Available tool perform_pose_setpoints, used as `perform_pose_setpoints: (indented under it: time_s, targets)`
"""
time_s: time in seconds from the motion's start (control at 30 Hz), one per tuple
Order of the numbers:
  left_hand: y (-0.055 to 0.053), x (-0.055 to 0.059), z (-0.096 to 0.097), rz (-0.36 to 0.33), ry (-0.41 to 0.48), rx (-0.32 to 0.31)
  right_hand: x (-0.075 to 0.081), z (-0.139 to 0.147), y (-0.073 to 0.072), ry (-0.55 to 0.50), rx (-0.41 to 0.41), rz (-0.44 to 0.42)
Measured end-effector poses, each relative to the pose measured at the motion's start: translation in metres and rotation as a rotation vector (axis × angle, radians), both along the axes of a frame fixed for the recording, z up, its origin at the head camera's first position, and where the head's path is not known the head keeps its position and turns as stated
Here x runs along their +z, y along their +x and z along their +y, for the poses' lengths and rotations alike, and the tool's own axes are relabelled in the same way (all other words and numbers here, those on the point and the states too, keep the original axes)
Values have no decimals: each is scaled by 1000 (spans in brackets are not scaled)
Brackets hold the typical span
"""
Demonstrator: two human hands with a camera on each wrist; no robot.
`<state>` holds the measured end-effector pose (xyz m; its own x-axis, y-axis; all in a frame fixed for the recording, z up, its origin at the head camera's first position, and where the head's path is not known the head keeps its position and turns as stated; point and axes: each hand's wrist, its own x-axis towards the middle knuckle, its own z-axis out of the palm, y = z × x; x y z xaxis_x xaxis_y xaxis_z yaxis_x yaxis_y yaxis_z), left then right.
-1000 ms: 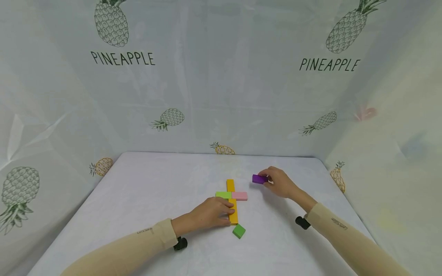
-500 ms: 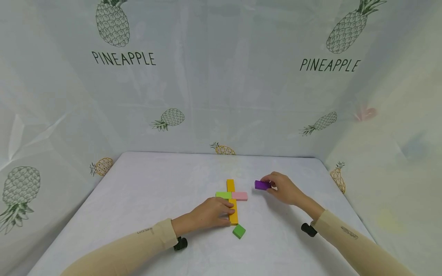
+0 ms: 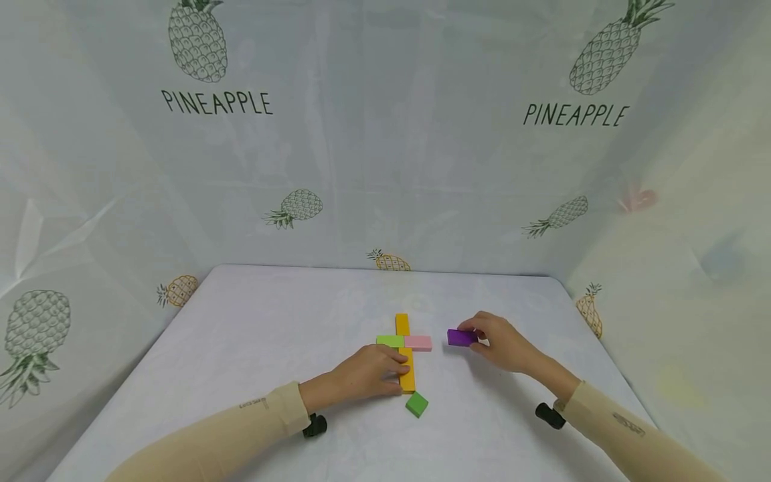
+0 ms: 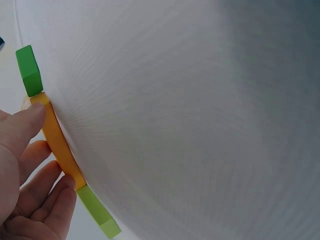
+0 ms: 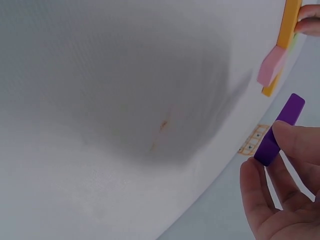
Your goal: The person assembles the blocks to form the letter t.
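Observation:
In the head view, my left hand [image 3: 369, 372] rests at the near long yellow block [image 3: 410, 383], thumb by its near end and fingers along it. The left wrist view shows thumb and curled fingers spanning this yellow block [image 4: 61, 150] lengthwise. My right hand [image 3: 500, 341] pinches a purple block [image 3: 461, 337] by its right end, between thumb and fingers, above its shadow on the table. To its left lies a pink block [image 3: 418, 343], end to end with a light green block [image 3: 389, 341]. A second yellow block [image 3: 402, 324] extends behind them, so the pieces form a cross.
A green block [image 3: 417, 404] sits turned at an angle at the near end of the yellow piece. The white table [image 3: 289, 301] meets hanging cloth with pineapple prints [image 3: 197, 43] at the back and sides. Dark cameras hang at both wrists.
My right hand has come nearer to me and slightly right with the purple block, now about level with the pink block. The left hand and the laid blocks stay put.

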<state>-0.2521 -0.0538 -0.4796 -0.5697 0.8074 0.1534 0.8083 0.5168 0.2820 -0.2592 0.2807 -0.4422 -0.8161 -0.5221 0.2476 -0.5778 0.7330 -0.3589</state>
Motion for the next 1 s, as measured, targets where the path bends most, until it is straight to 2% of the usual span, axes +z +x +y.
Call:
perform_pose_setpoints:
  time_s: [0.4,0.7,1.0]
  targets:
    - [0,-1,0,9,2,-7,-5,2,17,-12,51,5]
    - [1,1,0,2,-19,19,-5,1,28,1,38,-91]
    - [2,1,-1,20,3,-7,-9,-1,37,-10,38,-132]
